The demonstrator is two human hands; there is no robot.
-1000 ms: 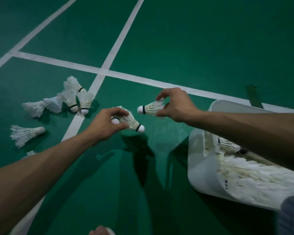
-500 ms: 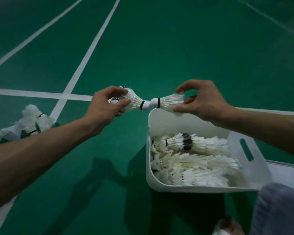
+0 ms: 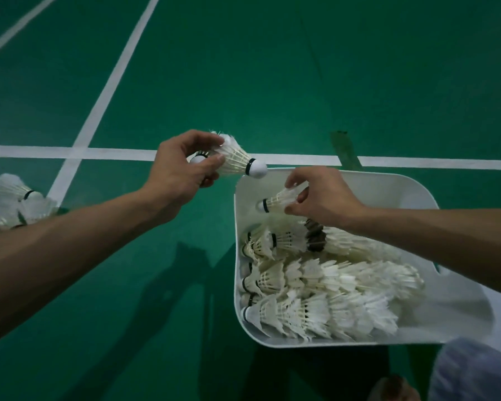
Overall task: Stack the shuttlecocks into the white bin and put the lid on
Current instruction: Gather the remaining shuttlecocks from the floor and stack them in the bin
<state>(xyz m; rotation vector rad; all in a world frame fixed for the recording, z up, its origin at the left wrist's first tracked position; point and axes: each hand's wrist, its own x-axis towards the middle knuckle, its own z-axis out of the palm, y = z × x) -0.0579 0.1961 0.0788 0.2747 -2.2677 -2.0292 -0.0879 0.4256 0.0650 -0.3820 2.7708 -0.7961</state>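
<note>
Nearest the camera, the white plastic bin with rounded corners (image 3: 388,192) sits on the floor at the person's right, open, with no lid on it. Inside lie rows of nested white feather shuttlecocks (image 3: 315,285), their long axes running left to right and their black-banded corks towards the bin's left wall. The far strip of the bin, beyond the last row, is bare.

Over that bare strip the right hand (image 3: 324,195) pinches one white feather shuttlecock (image 3: 278,201) by its skirt between thumb and fingertips. The cork points left, so it lies in line with the rows below.

Just beyond the bin's far-left corner, the left hand (image 3: 180,175) grips another white feather shuttlecock (image 3: 235,160), cork aimed right and slightly down, close to the rim. A second cork shows by the thumb, so it may hold two nested.

The right hand is the nearer to the bin and already aligned. Its shuttlecock probably goes down first, starting a new row.

Farther left, loose white shuttlecocks (image 3: 15,198) wait on the green court floor (image 3: 272,68), crossed by white lines (image 3: 417,162).
</note>
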